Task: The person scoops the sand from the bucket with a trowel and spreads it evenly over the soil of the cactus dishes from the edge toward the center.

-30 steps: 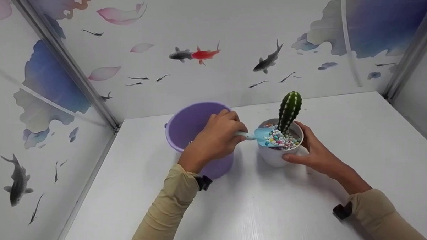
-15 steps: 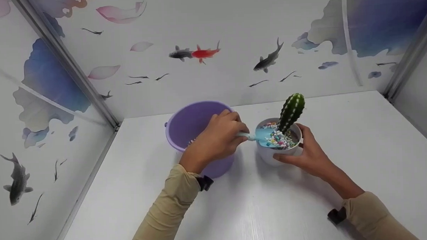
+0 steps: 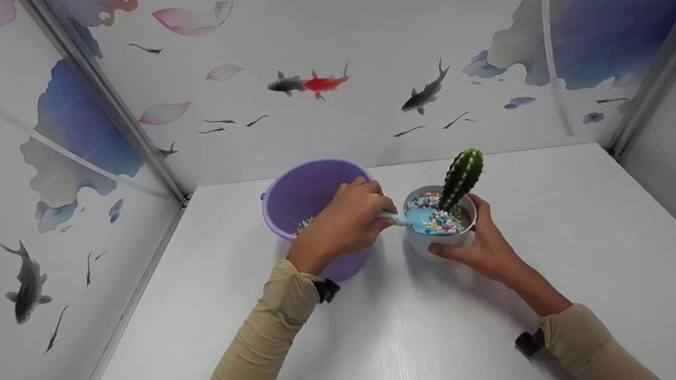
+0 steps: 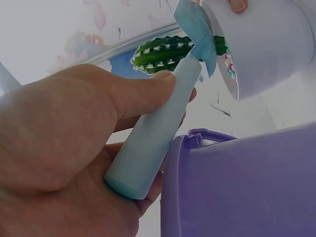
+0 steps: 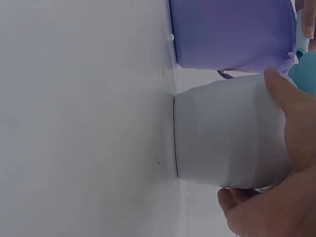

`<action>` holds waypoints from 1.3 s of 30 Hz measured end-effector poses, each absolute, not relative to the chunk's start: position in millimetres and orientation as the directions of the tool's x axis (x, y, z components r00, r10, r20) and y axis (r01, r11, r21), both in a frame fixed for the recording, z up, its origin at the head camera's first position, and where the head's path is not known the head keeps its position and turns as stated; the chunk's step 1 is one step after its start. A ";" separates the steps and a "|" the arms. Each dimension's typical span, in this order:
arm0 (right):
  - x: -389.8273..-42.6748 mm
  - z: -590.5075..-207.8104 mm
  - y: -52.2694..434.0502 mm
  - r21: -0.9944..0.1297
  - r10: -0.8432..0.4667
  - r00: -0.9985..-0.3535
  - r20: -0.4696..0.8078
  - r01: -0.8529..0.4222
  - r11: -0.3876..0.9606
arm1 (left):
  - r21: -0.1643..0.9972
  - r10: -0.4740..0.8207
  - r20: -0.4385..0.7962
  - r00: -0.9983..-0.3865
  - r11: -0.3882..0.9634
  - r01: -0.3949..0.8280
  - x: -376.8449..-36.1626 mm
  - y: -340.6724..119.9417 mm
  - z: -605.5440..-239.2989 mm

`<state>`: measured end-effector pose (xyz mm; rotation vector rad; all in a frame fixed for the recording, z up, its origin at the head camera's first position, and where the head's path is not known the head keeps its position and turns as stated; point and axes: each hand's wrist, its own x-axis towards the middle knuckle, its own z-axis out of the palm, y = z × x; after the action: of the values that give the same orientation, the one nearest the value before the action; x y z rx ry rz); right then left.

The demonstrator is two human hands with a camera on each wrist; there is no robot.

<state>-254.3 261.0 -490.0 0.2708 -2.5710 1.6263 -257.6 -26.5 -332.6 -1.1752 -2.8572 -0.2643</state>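
The left hand [image 3: 342, 226] has its fingers [image 4: 143, 94] curled round the handle of a pale blue scoop [image 3: 415, 217], thumb lying along the top of the handle. The scoop's blade reaches over the rim of a white pot [image 3: 441, 244] and rests among the coloured pebbles [image 3: 443, 223] that fill it. A green cactus [image 3: 460, 177] stands in the pot, leaning a little toward the right edge of the tabletop [image 3: 410, 333].

The right hand [image 3: 486, 246] holds the pot from its near and right side, thumb across the front wall and fingers [image 5: 291, 108] wrapped round the far side. In the right wrist view the pot's base sits flat on the tabletop.

Just beside the pot, on its left, stands a purple bucket [image 3: 305, 205], partly hidden behind the left hand; a few coloured pebbles show inside it. The left wrist view shows the scoop handle passing just above the bucket's rim. Both pot and bucket stand near the far edge of the tabletop, roughly midway between its two far corners, in front of a wall [image 3: 367, 71] printed with fish and petals. Both forearms wear tan sleeves [image 3: 264, 333].
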 end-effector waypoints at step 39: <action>-248.7 -491.1 250.3 -0.855 -0.101 -0.960 0.261 -0.278 0.437 | 0.138 0.700 0.089 -0.708 0.696 0.705 -254.2 -20.4 -334.3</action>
<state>-248.7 250.3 -491.1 0.3348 -2.5139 1.5459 -254.2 -20.4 -334.3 -1.1878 -2.8654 -0.2529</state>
